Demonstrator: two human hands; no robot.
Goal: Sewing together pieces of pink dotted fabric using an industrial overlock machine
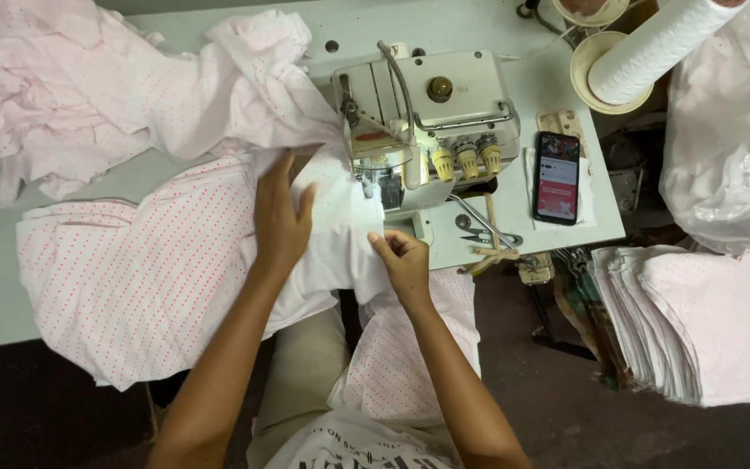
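We press our left hand point(281, 221) flat, fingers released, on the dotted fabric point(175, 269) beside the sewing machine point(423, 122); our right hand point(403, 260) pinches its edge.

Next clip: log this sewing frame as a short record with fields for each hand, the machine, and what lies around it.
left hand: left hand flat on the dotted fabric, fingers spread
right hand: right hand pinching the fabric edge near the needle
machine: sewing machine on the table
right of machine: phone, screen lit; scissors
far right: stack of cut pieces; thread cone
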